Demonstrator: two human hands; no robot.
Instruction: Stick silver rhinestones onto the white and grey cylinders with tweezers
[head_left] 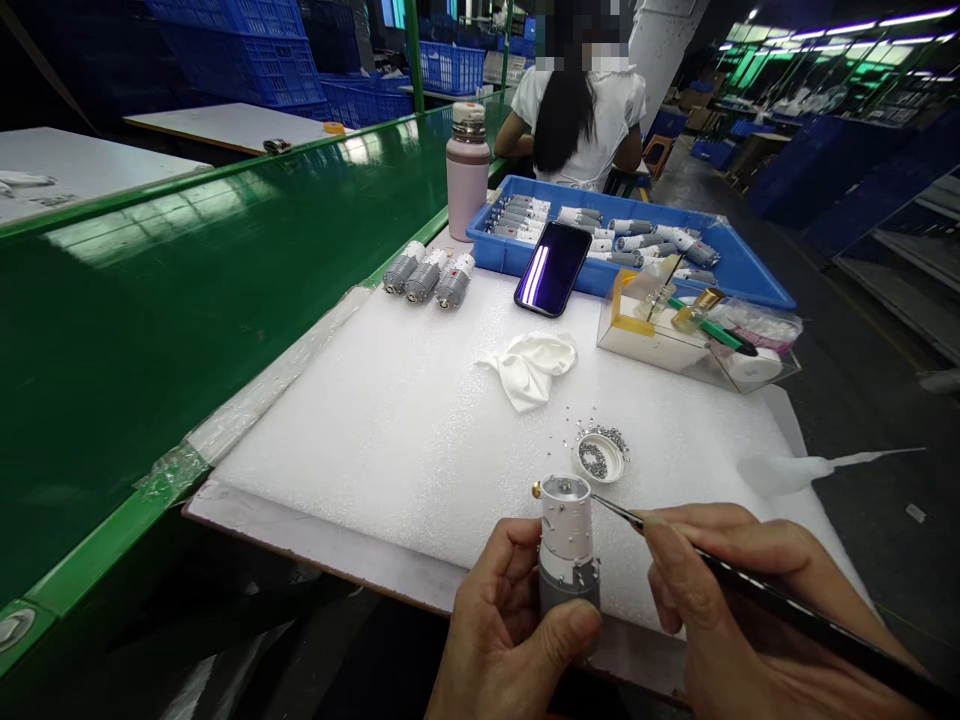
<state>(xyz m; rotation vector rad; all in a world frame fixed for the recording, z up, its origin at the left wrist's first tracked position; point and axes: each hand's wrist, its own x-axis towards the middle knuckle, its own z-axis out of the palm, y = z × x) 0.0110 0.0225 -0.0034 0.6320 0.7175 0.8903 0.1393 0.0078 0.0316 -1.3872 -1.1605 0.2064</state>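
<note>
The left hand (pixel 510 620) is closed around the grey lower half of a small cylindrical motor (pixel 568 545), held upright, thumb across the front and fingers behind. The motor's white upper half stands clear above the grip. The right hand (pixel 720 590), just to the right of it, pinches a thin dark tool (pixel 780 603) between thumb and fingers. The tool's fine tip reaches left to the top rim of the motor; whether it touches cannot be told.

Both hands are at the near edge of a white foam pad (pixel 375 420). Just beyond the motor lies a shallow cap (pixel 616 474) holding tiny metal beads, with loose beads scattered beside it. Further ahead lies a crumpled white glove (pixel 532 365). Beyond that, a phone (pixel 553 267) leans on a blue tray (pixel 750 270) of similar motors. Three more grey motors (pixel 429 273) lie ahead and left of the hands, and a clear box (pixel 645 345) sits ahead and right. A pink bottle (pixel 467 175) stands beside the tray. A green conveyor (pixel 187 290) runs along the left. Farthest off, a person in white (pixel 577 110) sits facing away.
</note>
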